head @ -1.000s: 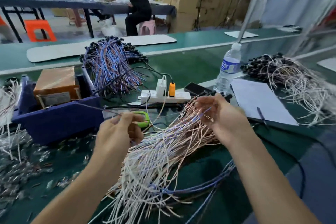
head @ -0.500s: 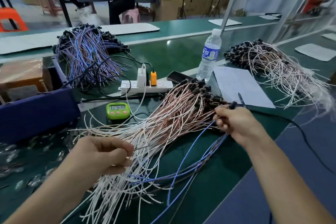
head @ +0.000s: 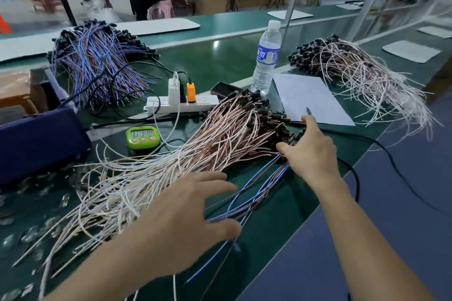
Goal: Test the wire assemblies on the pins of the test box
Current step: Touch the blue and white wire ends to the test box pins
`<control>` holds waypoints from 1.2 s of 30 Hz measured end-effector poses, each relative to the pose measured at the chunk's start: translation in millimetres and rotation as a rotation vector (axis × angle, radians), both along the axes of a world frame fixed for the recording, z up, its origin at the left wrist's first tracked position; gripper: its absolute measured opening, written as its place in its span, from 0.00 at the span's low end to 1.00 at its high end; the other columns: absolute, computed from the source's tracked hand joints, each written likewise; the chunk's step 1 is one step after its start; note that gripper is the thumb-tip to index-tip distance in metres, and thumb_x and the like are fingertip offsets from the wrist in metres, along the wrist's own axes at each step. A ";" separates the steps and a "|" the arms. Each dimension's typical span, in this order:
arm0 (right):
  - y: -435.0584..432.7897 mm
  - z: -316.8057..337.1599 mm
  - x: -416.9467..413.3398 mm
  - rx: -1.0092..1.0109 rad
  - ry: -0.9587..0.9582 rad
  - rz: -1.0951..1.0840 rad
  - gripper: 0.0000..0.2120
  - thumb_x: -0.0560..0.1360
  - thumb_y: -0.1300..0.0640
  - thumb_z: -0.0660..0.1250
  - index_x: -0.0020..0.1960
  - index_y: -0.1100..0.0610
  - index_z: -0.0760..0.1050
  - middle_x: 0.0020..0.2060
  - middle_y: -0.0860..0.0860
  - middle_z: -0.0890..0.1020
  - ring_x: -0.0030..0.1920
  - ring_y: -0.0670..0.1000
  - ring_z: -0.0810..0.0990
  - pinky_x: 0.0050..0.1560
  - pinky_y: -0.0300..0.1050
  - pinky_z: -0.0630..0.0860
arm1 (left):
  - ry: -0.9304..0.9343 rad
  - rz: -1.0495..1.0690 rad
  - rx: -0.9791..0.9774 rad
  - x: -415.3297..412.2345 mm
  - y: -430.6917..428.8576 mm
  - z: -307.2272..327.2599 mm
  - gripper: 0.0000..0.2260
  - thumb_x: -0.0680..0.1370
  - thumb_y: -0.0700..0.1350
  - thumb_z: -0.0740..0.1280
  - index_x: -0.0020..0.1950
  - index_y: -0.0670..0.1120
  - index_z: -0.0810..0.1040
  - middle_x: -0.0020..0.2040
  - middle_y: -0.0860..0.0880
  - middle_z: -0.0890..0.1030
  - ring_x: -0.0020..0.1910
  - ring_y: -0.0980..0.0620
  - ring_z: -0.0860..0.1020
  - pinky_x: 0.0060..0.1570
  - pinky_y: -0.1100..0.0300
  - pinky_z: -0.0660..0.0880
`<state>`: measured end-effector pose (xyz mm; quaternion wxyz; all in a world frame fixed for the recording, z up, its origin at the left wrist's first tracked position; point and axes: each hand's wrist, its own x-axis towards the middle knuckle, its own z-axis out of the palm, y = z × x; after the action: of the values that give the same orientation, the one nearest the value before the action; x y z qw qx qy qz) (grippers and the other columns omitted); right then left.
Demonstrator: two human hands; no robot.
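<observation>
A big fan of pink-and-white wire assemblies (head: 195,151) with black connectors lies across the green bench. A few blue wires (head: 256,193) run along its near edge. My left hand (head: 186,215) hovers over the loose white ends with fingers spread, thumb by the blue wires. My right hand (head: 310,151) reaches to the black connector end, fingers straight and holding nothing. The brown test box (head: 14,90) sits in a dark blue bin (head: 41,139) at far left, partly cut off.
A blue-wire pile (head: 97,66) lies back left, another pink-white pile (head: 362,76) back right. Around the middle are a power strip (head: 183,102), green timer (head: 143,137), phone (head: 225,89), water bottle (head: 266,56), and paper with pen (head: 310,98). A black cable (head: 391,154) trails right.
Both hands have let go of the wires and opened. The left hand moved right over the loose ends; the right hand spread flat at the connector end. The view swung right.
</observation>
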<state>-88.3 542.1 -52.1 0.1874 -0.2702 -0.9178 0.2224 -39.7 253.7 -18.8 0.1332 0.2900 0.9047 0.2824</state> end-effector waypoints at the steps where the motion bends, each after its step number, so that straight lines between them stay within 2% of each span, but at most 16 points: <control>1: -3.2 3.2 1.9 0.138 -0.049 -0.028 0.37 0.70 0.43 0.78 0.73 0.50 0.65 0.29 0.44 0.70 0.37 0.57 0.74 0.42 0.48 0.69 | -0.025 -0.048 -0.024 -1.3 11.4 -4.6 0.32 0.68 0.77 0.62 0.72 0.75 0.62 0.74 0.78 0.56 0.69 0.73 0.59 0.67 0.58 0.60; 2: -6.4 6.6 3.7 0.217 -0.081 -0.043 0.37 0.72 0.42 0.76 0.74 0.51 0.64 0.29 0.46 0.71 0.38 0.58 0.76 0.42 0.49 0.70 | -0.035 -0.085 -0.050 -3.0 21.5 -9.2 0.34 0.70 0.76 0.61 0.75 0.73 0.59 0.76 0.75 0.55 0.72 0.69 0.59 0.67 0.58 0.59; 4: -13.8 11.1 8.2 0.234 -0.086 0.008 0.31 0.75 0.42 0.73 0.74 0.49 0.68 0.35 0.51 0.80 0.43 0.60 0.82 0.44 0.51 0.76 | 0.015 -0.131 -0.132 -7.6 34.8 -16.5 0.34 0.75 0.70 0.65 0.78 0.68 0.58 0.79 0.69 0.56 0.76 0.62 0.61 0.67 0.59 0.58; 7: -35.2 8.5 16.9 0.171 -0.066 0.244 0.15 0.75 0.49 0.72 0.61 0.45 0.80 0.41 0.49 0.87 0.45 0.55 0.85 0.49 0.49 0.80 | 0.130 -0.196 -0.205 -14.9 39.2 -27.1 0.34 0.78 0.53 0.71 0.80 0.62 0.60 0.78 0.62 0.63 0.75 0.57 0.65 0.72 0.59 0.62; 9: -58.3 -1.1 24.0 0.060 -0.078 0.448 0.07 0.73 0.53 0.71 0.50 0.47 0.84 0.40 0.46 0.87 0.45 0.51 0.84 0.50 0.45 0.80 | 0.173 -0.220 -0.195 -20.5 37.4 -32.7 0.30 0.77 0.45 0.70 0.78 0.59 0.68 0.75 0.61 0.69 0.72 0.57 0.69 0.72 0.60 0.64; 12: -87.2 -19.7 28.9 -0.097 -0.093 0.619 0.07 0.72 0.58 0.68 0.46 0.51 0.85 0.43 0.47 0.85 0.47 0.51 0.82 0.52 0.47 0.78 | 0.205 -0.205 -0.174 -28.4 31.7 -36.3 0.22 0.76 0.39 0.67 0.66 0.58 0.81 0.66 0.61 0.77 0.65 0.57 0.74 0.67 0.57 0.72; 14: -95.4 -28.5 27.3 -0.105 -0.066 0.597 0.07 0.74 0.59 0.66 0.45 0.52 0.83 0.44 0.49 0.82 0.46 0.53 0.80 0.49 0.49 0.76 | 0.201 -0.160 -0.150 -31.3 25.8 -35.7 0.18 0.76 0.39 0.66 0.61 0.57 0.84 0.62 0.61 0.80 0.60 0.58 0.76 0.61 0.56 0.75; 17: -102.8 -37.4 23.7 0.082 -0.059 0.568 0.03 0.77 0.58 0.63 0.46 0.54 0.75 0.43 0.51 0.79 0.46 0.56 0.77 0.45 0.49 0.68 | 0.186 -0.082 -0.152 -32.1 17.9 -36.4 0.15 0.77 0.43 0.62 0.55 0.55 0.86 0.56 0.60 0.82 0.53 0.57 0.78 0.57 0.56 0.76; 20: -111.6 -40.9 22.1 0.218 -0.043 0.533 0.06 0.79 0.59 0.61 0.44 0.52 0.67 0.40 0.52 0.81 0.45 0.58 0.78 0.48 0.53 0.67 | 0.173 -0.009 -0.129 -28.3 15.5 -35.7 0.17 0.78 0.55 0.57 0.42 0.49 0.82 0.42 0.53 0.82 0.39 0.54 0.78 0.45 0.51 0.78; 22: -113.8 -42.4 20.8 0.249 -0.028 0.491 0.06 0.78 0.59 0.61 0.44 0.52 0.67 0.36 0.53 0.82 0.40 0.59 0.79 0.47 0.53 0.67 | 0.227 -0.030 -0.180 -24.0 16.1 -33.6 0.17 0.76 0.63 0.61 0.47 0.52 0.81 0.41 0.55 0.80 0.39 0.55 0.77 0.42 0.52 0.78; 23: -113.2 -42.8 20.0 0.248 -0.030 0.475 0.06 0.78 0.59 0.61 0.44 0.52 0.67 0.34 0.53 0.82 0.38 0.59 0.79 0.47 0.52 0.67 | 0.247 -0.047 -0.212 -22.4 16.5 -32.5 0.14 0.75 0.62 0.66 0.50 0.54 0.81 0.43 0.56 0.80 0.40 0.54 0.78 0.43 0.53 0.78; 26: -110.1 -41.8 20.9 0.259 -0.037 0.443 0.04 0.79 0.57 0.61 0.45 0.52 0.70 0.31 0.53 0.81 0.31 0.57 0.70 0.47 0.52 0.70 | 0.204 -0.026 -0.165 -22.6 14.7 -31.9 0.10 0.74 0.47 0.74 0.55 0.53 0.83 0.45 0.55 0.83 0.44 0.52 0.80 0.48 0.52 0.80; 28: -110.9 -38.2 23.9 0.262 -0.001 0.421 0.06 0.79 0.56 0.62 0.44 0.52 0.75 0.30 0.52 0.81 0.28 0.54 0.65 0.46 0.52 0.70 | 0.121 0.040 -0.059 -21.6 10.4 -30.8 0.10 0.74 0.47 0.75 0.55 0.54 0.84 0.44 0.56 0.85 0.43 0.56 0.82 0.49 0.53 0.81; 30: -118.3 -28.9 28.6 0.180 0.071 0.394 0.06 0.77 0.54 0.65 0.43 0.51 0.79 0.32 0.52 0.83 0.31 0.57 0.72 0.41 0.48 0.66 | 0.072 0.119 0.091 -20.0 3.6 -25.6 0.08 0.75 0.49 0.74 0.53 0.58 0.85 0.40 0.59 0.85 0.40 0.60 0.82 0.45 0.58 0.81; 32: -133.1 -16.2 30.1 0.078 0.088 0.383 0.07 0.75 0.50 0.65 0.43 0.50 0.81 0.33 0.49 0.83 0.35 0.57 0.76 0.38 0.46 0.65 | 0.113 0.212 0.236 -22.6 -7.1 -16.5 0.08 0.75 0.47 0.75 0.50 0.60 0.86 0.38 0.64 0.84 0.39 0.64 0.82 0.39 0.69 0.78; 36: -180.4 12.6 23.3 -0.055 0.144 0.556 0.07 0.73 0.50 0.68 0.43 0.50 0.83 0.35 0.49 0.84 0.36 0.54 0.79 0.38 0.46 0.75 | 0.197 0.403 0.334 -38.3 -43.9 6.4 0.11 0.74 0.44 0.77 0.44 0.63 0.86 0.36 0.68 0.83 0.37 0.68 0.82 0.38 0.75 0.76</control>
<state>-65.0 361.7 -39.6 0.1767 0.0033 -0.9347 0.3085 -78.0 209.8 -12.4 -0.0637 0.1481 0.8936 0.4189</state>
